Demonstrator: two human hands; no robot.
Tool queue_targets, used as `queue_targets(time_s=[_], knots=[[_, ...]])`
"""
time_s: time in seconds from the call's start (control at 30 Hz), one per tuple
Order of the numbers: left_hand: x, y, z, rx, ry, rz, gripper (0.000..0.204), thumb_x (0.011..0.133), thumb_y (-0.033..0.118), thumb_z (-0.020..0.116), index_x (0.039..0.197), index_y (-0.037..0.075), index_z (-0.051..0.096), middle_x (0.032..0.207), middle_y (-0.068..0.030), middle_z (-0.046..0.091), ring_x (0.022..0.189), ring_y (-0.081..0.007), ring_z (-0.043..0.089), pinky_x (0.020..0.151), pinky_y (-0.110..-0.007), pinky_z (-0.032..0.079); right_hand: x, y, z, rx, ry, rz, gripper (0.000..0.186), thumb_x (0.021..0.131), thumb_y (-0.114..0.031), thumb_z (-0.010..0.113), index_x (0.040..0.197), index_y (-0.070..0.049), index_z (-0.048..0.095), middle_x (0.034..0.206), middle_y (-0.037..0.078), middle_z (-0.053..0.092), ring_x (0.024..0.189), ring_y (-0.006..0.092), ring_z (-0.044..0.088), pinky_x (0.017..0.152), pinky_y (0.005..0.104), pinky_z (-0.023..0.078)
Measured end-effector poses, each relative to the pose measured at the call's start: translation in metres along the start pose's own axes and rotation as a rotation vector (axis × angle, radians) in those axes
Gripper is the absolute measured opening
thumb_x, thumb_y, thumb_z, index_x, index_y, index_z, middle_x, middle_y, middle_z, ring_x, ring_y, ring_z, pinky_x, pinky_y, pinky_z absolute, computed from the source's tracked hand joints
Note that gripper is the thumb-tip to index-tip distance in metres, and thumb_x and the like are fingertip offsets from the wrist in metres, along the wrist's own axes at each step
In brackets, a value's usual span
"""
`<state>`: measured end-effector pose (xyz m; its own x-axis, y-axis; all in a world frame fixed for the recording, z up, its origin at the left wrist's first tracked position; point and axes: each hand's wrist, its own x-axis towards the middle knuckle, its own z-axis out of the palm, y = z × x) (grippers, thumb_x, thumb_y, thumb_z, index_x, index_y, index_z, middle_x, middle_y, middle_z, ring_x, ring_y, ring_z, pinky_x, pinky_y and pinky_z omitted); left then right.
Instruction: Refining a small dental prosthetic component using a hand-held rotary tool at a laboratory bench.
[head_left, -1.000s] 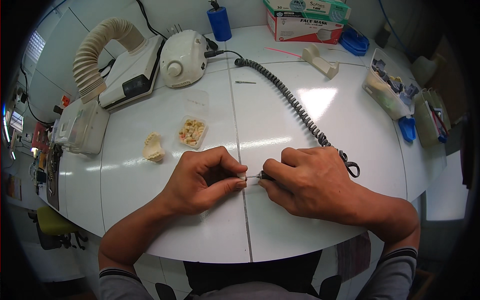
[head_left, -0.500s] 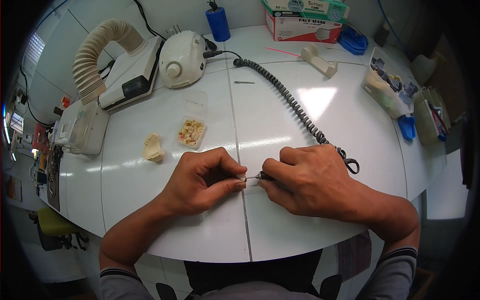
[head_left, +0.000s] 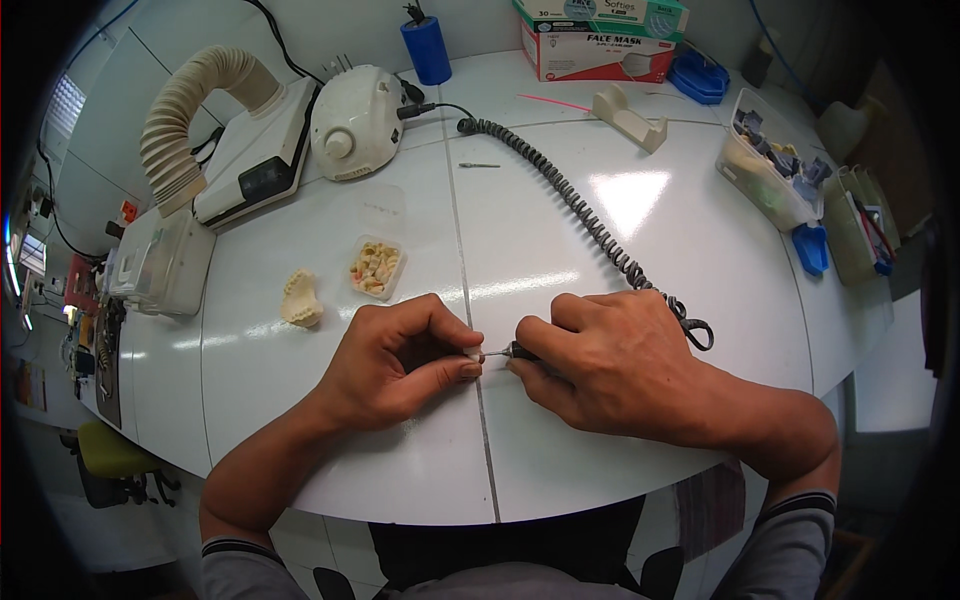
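Between the thumb and fingertips of my left hand (head_left: 392, 368) is a small white piece (head_left: 473, 352) that looks like an artificial tooth, mostly covered by the fingers. My right hand (head_left: 630, 362) grips a dark rotary handpiece (head_left: 522, 350). Its thin metal bur (head_left: 494, 353) points left and meets the white piece, or nearly so; I cannot tell whether they touch. Beyond my left hand lie a cream dental cast (head_left: 300, 299) and a clear tray (head_left: 401, 268) filled with several loose artificial teeth (head_left: 375, 266).
A coiled black cord (head_left: 575, 195) runs from the white motor unit (head_left: 357, 125) to my right hand. Left of that unit stands a dust extractor (head_left: 250, 175) with a ribbed hose. A loose bur (head_left: 479, 165), a cream handpiece rest (head_left: 628, 120) and a bin of pieces (head_left: 765, 175) lie farther back.
The whole view has shifted slightly, so the things on the table appear a little farther left. Both hands keep nearly the same hold, with the bur still at the white piece.
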<state>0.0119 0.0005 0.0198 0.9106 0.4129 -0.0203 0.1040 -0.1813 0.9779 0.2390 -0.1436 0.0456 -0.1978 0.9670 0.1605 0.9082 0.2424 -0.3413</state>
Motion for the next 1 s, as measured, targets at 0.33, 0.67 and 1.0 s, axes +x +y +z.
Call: queue_targets(time_s=[0.33, 0.67, 1.0], knots=[[0.0, -0.0035, -0.0007, -0.023, 0.005, -0.004, 0.015, 0.096, -0.003, 0.077, 0.109, -0.005, 0.069, 0.103, -0.0124, 0.077, 0.097, -0.0139, 0.075, 0.087, -0.028, 0.061, -0.0006, -0.0003, 0.0004, -0.008, 0.0, -0.014, 0.028, 0.099, -0.033, 0.07, 0.093, -0.005, 0.071, 0.07, 0.013, 0.066, 0.056, 0.0295, 0.068, 0.048, 0.0429, 0.053], [0.0005, -0.002, 0.0002, -0.031, -0.001, -0.014, 0.015, 0.096, -0.004, 0.077, 0.109, -0.005, 0.069, 0.103, -0.0124, 0.077, 0.099, -0.0144, 0.075, 0.09, -0.028, 0.061, -0.0013, 0.001, 0.0, 0.003, -0.013, -0.001, 0.028, 0.099, -0.032, 0.07, 0.093, -0.005, 0.071, 0.07, 0.013, 0.067, 0.057, 0.0296, 0.069, 0.048, 0.0429, 0.053], [0.0, -0.003, -0.007, -0.107, -0.012, -0.041, 0.016, 0.099, -0.005, 0.072, 0.112, -0.003, 0.065, 0.107, -0.0118, 0.074, 0.102, -0.0163, 0.075, 0.092, -0.03, 0.062, 0.0, 0.0006, 0.0002, 0.041, 0.028, -0.008, 0.027, 0.099, -0.03, 0.069, 0.094, -0.003, 0.069, 0.068, 0.015, 0.066, 0.053, 0.0304, 0.067, 0.046, 0.0439, 0.052]])
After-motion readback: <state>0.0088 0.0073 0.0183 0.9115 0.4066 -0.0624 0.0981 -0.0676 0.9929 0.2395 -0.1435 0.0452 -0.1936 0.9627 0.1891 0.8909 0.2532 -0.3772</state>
